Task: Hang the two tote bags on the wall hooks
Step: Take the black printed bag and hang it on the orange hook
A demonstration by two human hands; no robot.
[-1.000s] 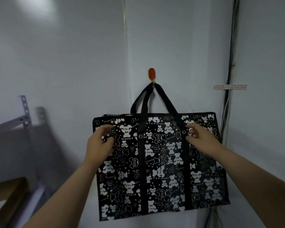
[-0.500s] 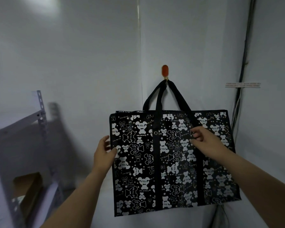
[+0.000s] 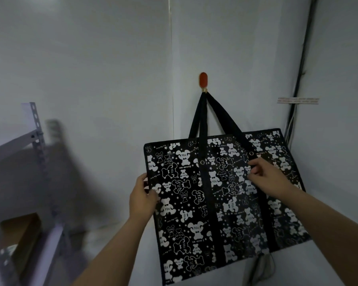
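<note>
A black tote bag (image 3: 215, 203) printed with white bears hangs by its black straps from an orange wall hook (image 3: 203, 80) on the white wall. It hangs tilted, its right side higher. My left hand (image 3: 142, 198) grips the bag's left edge, thumb on the front. My right hand (image 3: 267, 178) rests on the front near the right strap, fingers curled against the fabric. Only one bag and one hook are in view.
A grey metal shelf rack (image 3: 37, 145) stands at the left with a cardboard box (image 3: 19, 240) on a lower shelf. Dark cables (image 3: 298, 85) run down the wall corner at the right, next to a white label strip (image 3: 298, 100).
The view has swung left, so the bag sits further right in frame. My left hand has slid down the bag's left edge. My right hand stays near the right strap.
</note>
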